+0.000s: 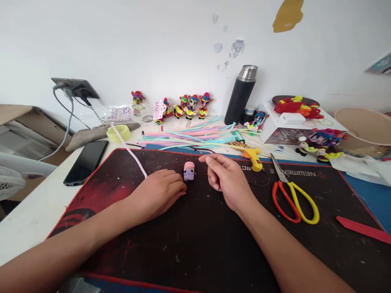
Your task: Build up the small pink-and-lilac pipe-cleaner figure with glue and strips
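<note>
A small fuzzy figure (188, 171) with a pink top and a lilac body stands on the black desk mat (195, 244), between my two hands. On its left, my left hand (161, 191) is closed, palm down, its fingertips close to the figure but apart from it. A long lilac pipe cleaner (130, 150) slants up and left from behind that hand's knuckles; the grip itself is hidden. To the figure's right, my right hand (224, 175) hovers with thumb and index finger pressed together and the other fingers curled. Nothing shows between them.
Scissors (284, 187) and a yellow glue gun (253, 158) lie to the right. Behind the mat are pastel pipe cleaners (186, 134), a black flask (241, 95) and several finished figures (192, 106). A phone (86, 162) and yellow tape roll (119, 133) lie left, a red strip (363, 229) right.
</note>
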Motion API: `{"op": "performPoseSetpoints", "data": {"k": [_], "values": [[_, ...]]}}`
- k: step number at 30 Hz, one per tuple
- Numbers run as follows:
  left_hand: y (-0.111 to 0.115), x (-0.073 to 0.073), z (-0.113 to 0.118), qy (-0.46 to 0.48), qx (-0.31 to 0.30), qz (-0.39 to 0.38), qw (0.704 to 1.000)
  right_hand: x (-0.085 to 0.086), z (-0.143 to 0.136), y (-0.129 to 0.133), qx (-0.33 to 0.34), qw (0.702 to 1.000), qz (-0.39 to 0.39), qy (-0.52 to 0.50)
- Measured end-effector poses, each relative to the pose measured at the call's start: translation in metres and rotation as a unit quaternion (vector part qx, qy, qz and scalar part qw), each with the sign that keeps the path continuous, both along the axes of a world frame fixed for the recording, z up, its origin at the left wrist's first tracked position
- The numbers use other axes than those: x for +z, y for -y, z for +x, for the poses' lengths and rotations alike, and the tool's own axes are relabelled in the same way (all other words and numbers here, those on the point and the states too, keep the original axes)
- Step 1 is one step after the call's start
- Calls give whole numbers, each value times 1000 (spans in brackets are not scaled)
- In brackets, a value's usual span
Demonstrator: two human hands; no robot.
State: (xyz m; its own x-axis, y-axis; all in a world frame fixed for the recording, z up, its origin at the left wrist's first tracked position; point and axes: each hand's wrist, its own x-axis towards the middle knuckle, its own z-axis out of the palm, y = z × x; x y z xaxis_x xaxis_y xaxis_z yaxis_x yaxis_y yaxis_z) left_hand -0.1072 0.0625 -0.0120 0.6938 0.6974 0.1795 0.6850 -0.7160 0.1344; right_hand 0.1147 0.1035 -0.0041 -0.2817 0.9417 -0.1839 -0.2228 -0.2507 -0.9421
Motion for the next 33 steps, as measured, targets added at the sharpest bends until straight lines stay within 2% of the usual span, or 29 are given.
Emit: {"op": "performPoseSetpoints", "data": {"k": [22, 33], "values": [[-1, -6, 1, 19, 14, -23, 999, 0, -1, 2, 3, 1000, 7, 15], [-3, 7, -5, 43, 1, -40, 998, -1, -2, 4, 5, 999, 24, 30]]}}
